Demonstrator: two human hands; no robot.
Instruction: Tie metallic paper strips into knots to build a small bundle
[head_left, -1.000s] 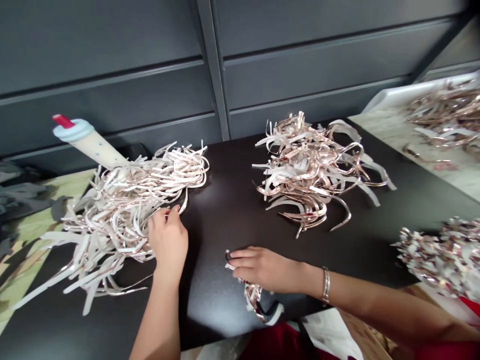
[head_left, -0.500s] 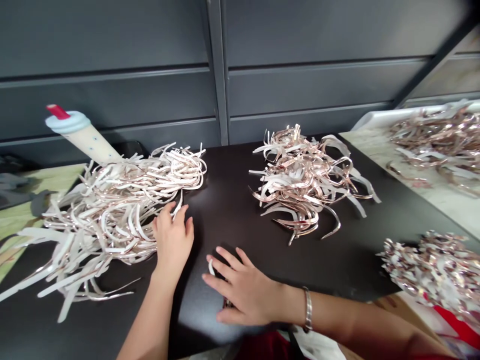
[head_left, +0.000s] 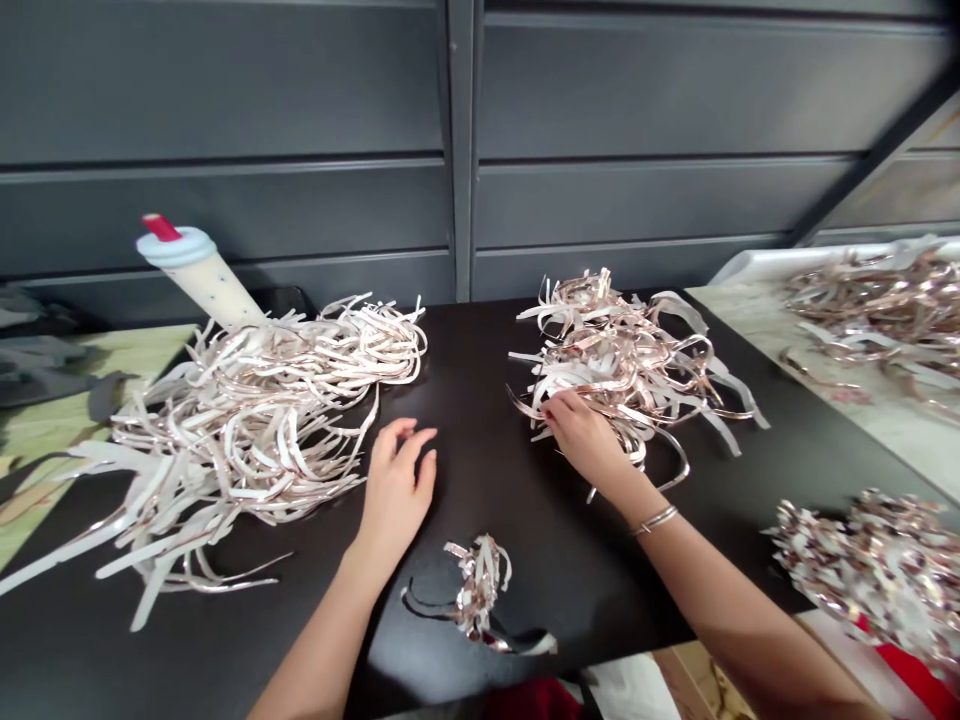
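My left hand (head_left: 397,485) hovers over the black table just right of a large pile of long white and rose-gold strips (head_left: 300,400), its fingers loosely curled, apart and empty. At the front left edge of a second pile of curled, shiny strips (head_left: 622,350), my right hand (head_left: 589,440) pinches a rose-gold strip (head_left: 527,408); the fingertips are partly hidden. A small bunch of crinkled foil strips (head_left: 480,590), with a few longer tails, lies on the table between my forearms.
A pale tumbler (head_left: 206,280) with a red straw leans behind the left pile. Short crumpled foil pieces (head_left: 877,560) heap up at the right, and more long strips (head_left: 885,300) lie beyond on a light surface. Grey metal panels (head_left: 300,200) stand behind the black table (head_left: 480,420).
My right hand has moved from above the small foil bunch, now uncovered, up and right to the right pile, closing on a strip. My left hand has shifted slightly right, away from the left pile.
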